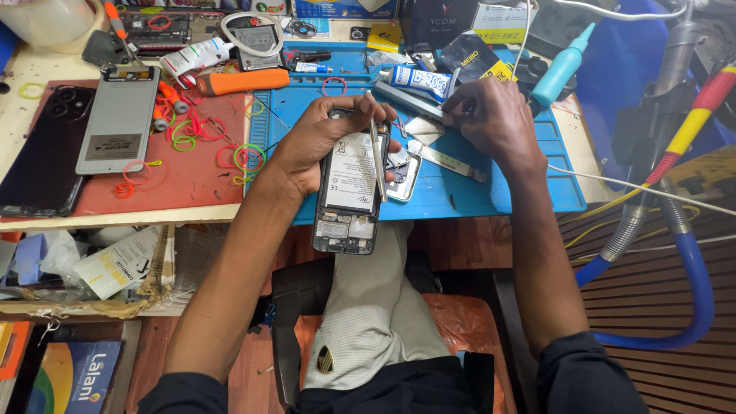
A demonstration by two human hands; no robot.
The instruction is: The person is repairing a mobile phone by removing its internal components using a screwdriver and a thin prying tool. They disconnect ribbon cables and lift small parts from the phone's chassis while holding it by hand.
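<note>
While I am sitting at the desk [460,201], my left hand [318,146] is cradling an opened phone [349,188] with its back cover off, so the white battery and the circuit boards are facing up. My fingers are curling round its top and left edge, closed on the body, and a thin metal tool [376,149] is lying slantwise over the battery, pinned there by the same hand. The phone is hanging partly past the front edge of the blue work mat [537,192], above my lap.

My right hand [491,119] is resting further back on the mat, fingers bunched down near a white glue tube [418,80] and a flat metal strip [445,161]. Whether they are pinching anything I cannot tell, since the knuckles are hiding the tips.

To my left, a grey phone back [119,119] and a dark phone [42,149] are lying on the red mat [192,184] among loose rubber bands [245,157].

What is worrying me is the overhang: with one hand carrying both phone and tool, a loosening grip could let the phone tip off toward my lap or the floor. The metal tool sliding across the bare battery could also scratch or puncture it, or bridge contacts on the exposed board.
</note>
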